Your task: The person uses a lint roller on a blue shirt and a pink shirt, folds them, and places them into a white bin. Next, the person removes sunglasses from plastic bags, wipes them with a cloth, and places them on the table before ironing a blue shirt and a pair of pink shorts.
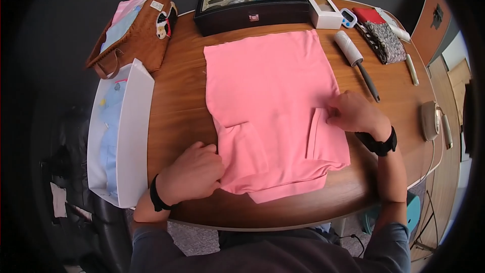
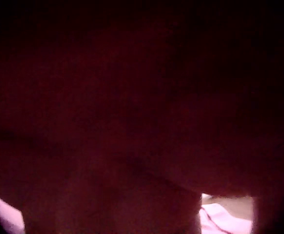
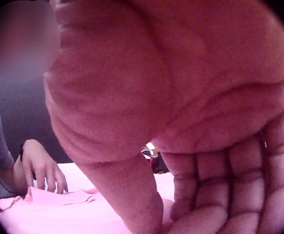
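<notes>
A pink garment [image 1: 268, 91] lies on the wooden table, its two sleeves folded inward over the body and its collar end towards the person. At its lower left edge, the left hand [image 1: 194, 172] grips the cloth with bent fingers; the thumb is hidden. The right hand [image 1: 358, 114] pinches the folded right sleeve near its upper end. The right wrist view shows the right hand [image 3: 181, 112] close up, thumb and fingertips meeting at the pink cloth [image 3: 59, 217], with the left hand [image 3: 42, 165] beyond. The left wrist view is mostly dark, with bits of pink cloth [image 2: 225, 222].
A white box [image 1: 134, 131] with blue cloth and a brown basket [image 1: 144, 35] stand left. Behind are a black glasses case [image 1: 252, 17] and a white box [image 1: 326, 17]. To the right lie a lint roller [image 1: 356, 58], patterned cloth [image 1: 384, 43] and a beige device [image 1: 430, 120].
</notes>
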The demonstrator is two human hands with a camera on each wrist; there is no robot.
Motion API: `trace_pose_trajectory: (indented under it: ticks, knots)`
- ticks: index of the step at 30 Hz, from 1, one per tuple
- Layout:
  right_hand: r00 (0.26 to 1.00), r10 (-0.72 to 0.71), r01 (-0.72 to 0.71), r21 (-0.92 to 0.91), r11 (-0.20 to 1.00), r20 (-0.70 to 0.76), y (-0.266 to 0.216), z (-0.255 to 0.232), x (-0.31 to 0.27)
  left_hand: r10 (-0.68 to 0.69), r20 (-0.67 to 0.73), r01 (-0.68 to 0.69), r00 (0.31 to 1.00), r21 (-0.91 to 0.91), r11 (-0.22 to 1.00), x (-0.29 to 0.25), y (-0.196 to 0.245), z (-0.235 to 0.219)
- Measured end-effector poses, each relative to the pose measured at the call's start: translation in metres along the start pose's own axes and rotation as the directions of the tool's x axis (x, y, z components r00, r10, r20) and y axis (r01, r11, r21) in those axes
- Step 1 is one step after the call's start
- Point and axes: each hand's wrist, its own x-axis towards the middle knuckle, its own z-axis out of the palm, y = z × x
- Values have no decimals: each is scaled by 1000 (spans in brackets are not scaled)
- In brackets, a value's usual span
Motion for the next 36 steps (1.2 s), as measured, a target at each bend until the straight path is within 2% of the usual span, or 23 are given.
trace_pose_trajectory:
  ticks: [1, 2, 4, 5, 7, 8, 9, 10, 11, 13, 14, 16, 17, 19, 21, 23, 24, 26, 27, 29, 33, 35, 36]
  knots:
    - [1000, -5, 5, 1, 1000, 1, 0, 0, 1, -82, 48, 78, 996, 65, 995, -2, 1, 0]
    - [1000, -4, 4, -7, 1000, 2, 0, 0, 0, -85, 48, 82, 995, 63, 995, -2, 0, 1]
    - [1000, -8, 8, -16, 1000, 2, 0, 0, 2, -136, -67, 141, 988, 79, 987, 0, 1, 3]
    - [1000, 1, 0, -9, 1000, 7, 0, 0, 2, -140, -68, 145, 988, 79, 986, 3, 2, 2]
    - [1000, 8, -8, -2, 1000, 9, 0, 1, 2, -142, -277, 169, 950, 73, 983, 11, 7, -2]
    - [1000, 2, -3, 39, 999, 7, 0, 1, 1, -144, -281, 171, 949, 75, 982, 15, 7, -3]
    - [1000, -4, 3, 79, 997, 5, 0, 0, 1, -95, -353, 117, 931, 43, 992, 21, 5, -1]
    - [1000, -7, 7, 75, 997, 0, 0, -1, 2, -48, -425, 61, 904, 16, 998, 26, 2, 1]
    - [1000, 7, -8, 59, 998, 23, -1, -2, 2, -50, -428, 64, 903, 17, 998, 30, -1, 3]
    - [999, 18, -20, 44, 999, 48, 0, 0, 4, -303, -418, 322, 857, -26, 946, 36, -9, 7]
    - [1000, -8, 7, 51, 999, 21, 3, 3, 4, -306, -417, 325, 856, -27, 945, 39, -20, 11]
    - [999, -39, 39, 56, 998, -3, 6, 5, 4, -130, -513, -24, 849, -283, 959, 40, -44, 13]
    - [999, -31, 31, 55, 998, -7, 6, 5, 4, -136, -513, -19, 847, -285, 958, 38, -49, 7]
    - [1000, -28, 28, 50, 998, -11, 3, 2, 3, -186, -238, 43, 953, -503, 863, 33, -53, -9]
    - [1000, 7, -8, 18, 1000, 18, -1, -1, 3, -177, -227, 57, 958, -455, 889, 28, -65, -9]
    - [1000, -6, 6, 45, 999, 10, 3, 2, 4, -215, -46, 175, 975, -432, 885, 23, -66, -16]
    - [1000, -16, 15, 74, 997, 1, 4, 3, 4, -216, -43, 177, 975, -434, 884, 22, -65, -11]
    - [1000, -14, 14, 75, 997, 0, 5, 4, 4, -113, -316, 63, 942, -163, 985, 22, -61, 5]
    - [1000, -13, 13, 75, 997, -4, 5, 4, 4, -113, -315, 63, 942, -167, 984, 21, -56, 6]
    - [1000, -13, 13, 77, 997, -3, 3, 2, 3, -246, -228, 212, 942, -164, 963, 16, -43, 1]
    - [998, -63, 64, 71, 995, -14, 5, 2, 3, -236, -271, 213, 933, -111, 971, 4, -20, -12]
    - [999, -44, 43, 96, 994, 0, 6, 5, 4, -117, -146, 112, 982, -44, 993, 4, -8, -11]
    - [1000, -24, 23, 117, 993, 7, 6, 5, 5, -120, -144, 114, 982, -50, 992, 5, -4, -5]
